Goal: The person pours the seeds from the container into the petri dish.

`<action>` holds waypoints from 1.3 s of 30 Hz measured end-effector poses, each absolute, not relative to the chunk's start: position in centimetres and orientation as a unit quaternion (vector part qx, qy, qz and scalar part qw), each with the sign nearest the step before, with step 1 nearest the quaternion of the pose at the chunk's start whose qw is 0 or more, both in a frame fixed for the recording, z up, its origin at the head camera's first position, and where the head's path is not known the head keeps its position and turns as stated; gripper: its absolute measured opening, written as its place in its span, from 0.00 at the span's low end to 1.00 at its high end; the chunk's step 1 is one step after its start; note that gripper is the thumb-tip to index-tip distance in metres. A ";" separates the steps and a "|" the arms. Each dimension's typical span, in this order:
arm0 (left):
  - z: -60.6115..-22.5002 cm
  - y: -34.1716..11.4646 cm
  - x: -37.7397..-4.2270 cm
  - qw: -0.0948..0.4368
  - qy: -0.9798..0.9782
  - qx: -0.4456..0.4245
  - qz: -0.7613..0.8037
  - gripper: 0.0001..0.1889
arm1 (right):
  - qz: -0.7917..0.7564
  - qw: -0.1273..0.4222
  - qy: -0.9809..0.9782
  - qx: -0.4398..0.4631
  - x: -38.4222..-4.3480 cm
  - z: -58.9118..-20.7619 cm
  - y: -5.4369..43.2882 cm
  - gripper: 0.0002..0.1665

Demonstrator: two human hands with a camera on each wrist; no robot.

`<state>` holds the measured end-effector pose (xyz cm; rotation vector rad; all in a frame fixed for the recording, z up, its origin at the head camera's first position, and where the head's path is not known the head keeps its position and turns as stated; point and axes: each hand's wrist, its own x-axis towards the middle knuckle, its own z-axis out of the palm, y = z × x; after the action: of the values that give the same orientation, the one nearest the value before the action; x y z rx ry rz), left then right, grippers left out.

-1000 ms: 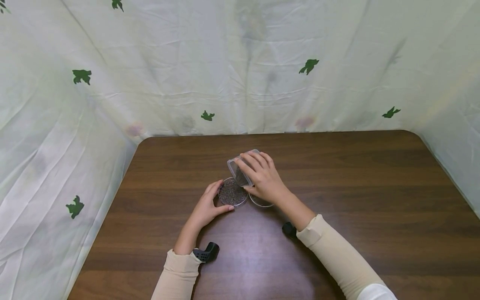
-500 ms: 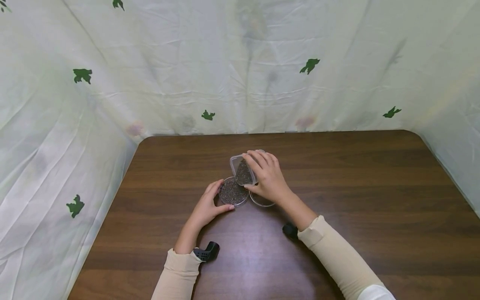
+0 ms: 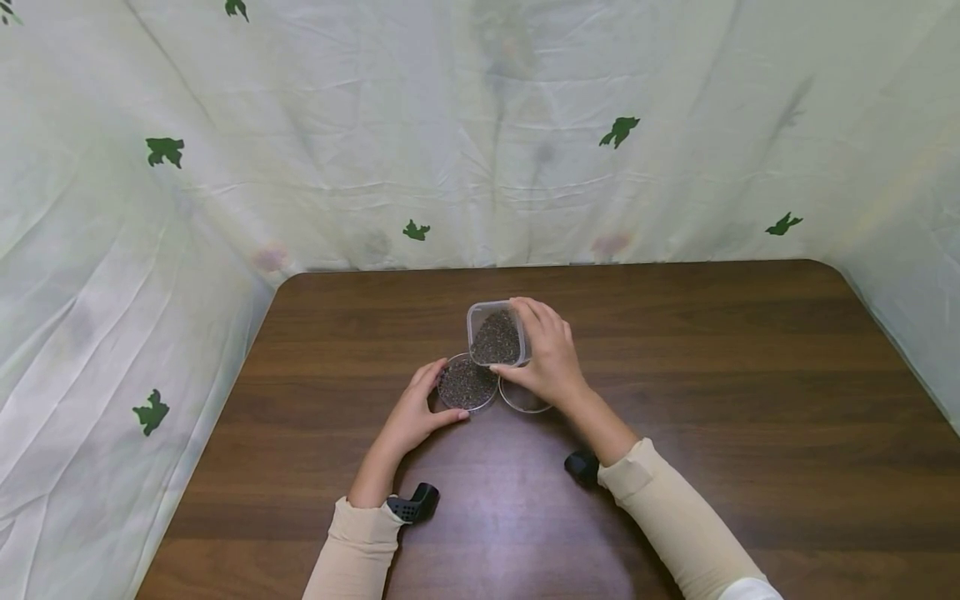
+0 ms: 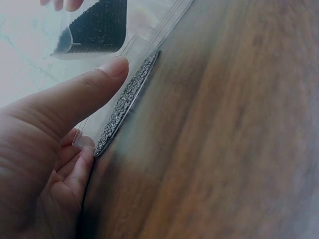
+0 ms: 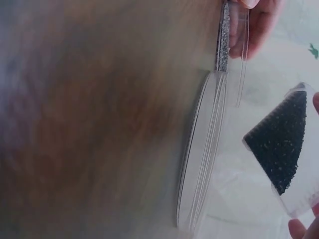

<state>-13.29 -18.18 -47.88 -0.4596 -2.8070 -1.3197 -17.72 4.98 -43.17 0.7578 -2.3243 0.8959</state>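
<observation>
A clear petri dish (image 3: pixel 483 408) holding a layer of dark, soil-like granules (image 3: pixel 467 385) lies on the table. My left hand (image 3: pixel 414 417) grips it at its left side, thumb at the near edge and fingers at the far edge. Just above the dish's far right rim, my right hand (image 3: pixel 549 354) holds a clear, square plastic container (image 3: pixel 471 327), tilted, with more dark granules (image 3: pixel 497 337) gathered toward its lower side. In the right wrist view the container (image 5: pixel 295 204) is clear of the table, and no granules show falling.
A second clear round dish (image 3: pixel 525 411), without granules, sits against the right side of the filled one, partly under my right hand. The brown wooden table (image 3: pixel 712 375) meets a pale curtain (image 3: pixel 337 125) with green leaf shapes at its back edge.
My right hand has moved slightly right and tipped the container back from its steeper tilt, so more of its granules show. The left hand has stayed on the petri dish.
</observation>
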 end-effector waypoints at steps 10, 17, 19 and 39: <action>-48.0 -18.2 -13.3 0.003 -0.894 -0.145 -0.423 0.47 | 0.386 0.261 -0.849 0.249 -17.3 -43.4 5.1 0.58; -48.0 -18.3 -13.3 0.004 -0.895 -0.145 -0.422 0.47 | 0.421 0.256 -0.839 0.230 -17.1 -43.6 4.9 0.57; -48.0 -18.3 -13.3 0.004 -0.895 -0.146 -0.421 0.47 | 0.430 0.254 -0.838 0.222 -17.0 -43.7 5.0 0.57; -48.1 -18.3 -13.3 0.014 -0.892 -0.155 -0.425 0.46 | 0.556 0.238 -0.781 0.155 -16.2 -43.9 5.7 0.57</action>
<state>-13.31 -18.31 -48.08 -0.4817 -2.7764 -1.3225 -16.16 5.71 -43.93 0.4253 -2.1405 1.5242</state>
